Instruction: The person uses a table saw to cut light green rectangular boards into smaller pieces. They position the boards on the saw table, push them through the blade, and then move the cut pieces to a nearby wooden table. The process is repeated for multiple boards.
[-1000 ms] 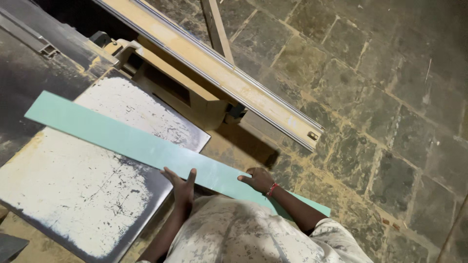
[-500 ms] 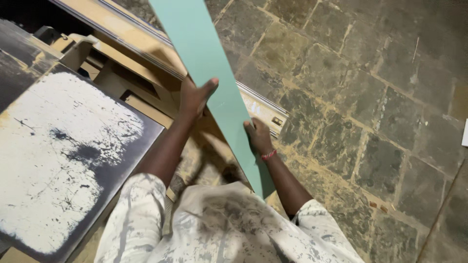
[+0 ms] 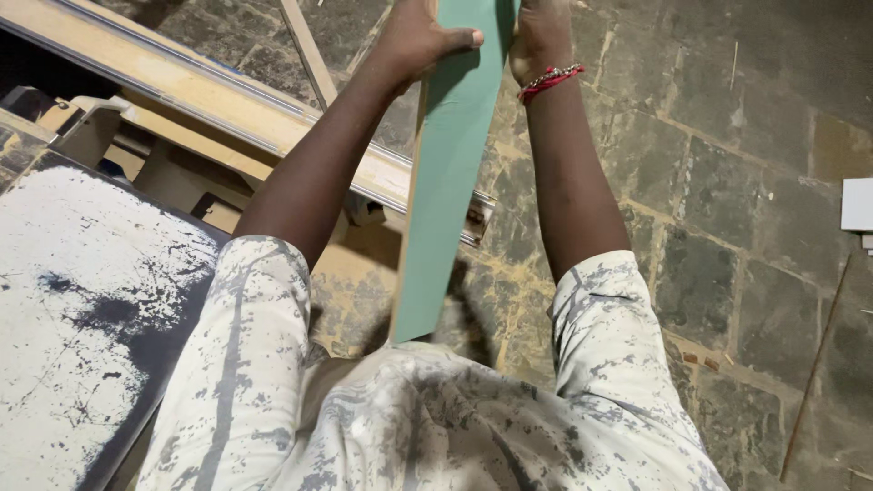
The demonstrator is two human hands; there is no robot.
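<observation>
**Green board gripped between two raised hands**

A long, narrow green board (image 3: 446, 173) runs from the top edge of the view down to the person's chest, its near end just above the pale patterned shirt (image 3: 409, 427). It hangs nearly upright between the two outstretched arms, above the stone floor (image 3: 746, 273).

The left hand (image 3: 414, 41) is closed around the board's left edge, thumb laid across the green face. The right hand (image 3: 541, 41), with a red bracelet (image 3: 550, 80) at the wrist, presses against the right edge; its fingers run out of view at the top, so how tightly they curl is hard to judge, though it seems to have hold of the board.

Left of the arms lies a worn white-and-black machine table (image 3: 82, 309). Beyond it a long wooden rail with a metal strip (image 3: 227, 100) runs diagonally behind the board.
</observation>
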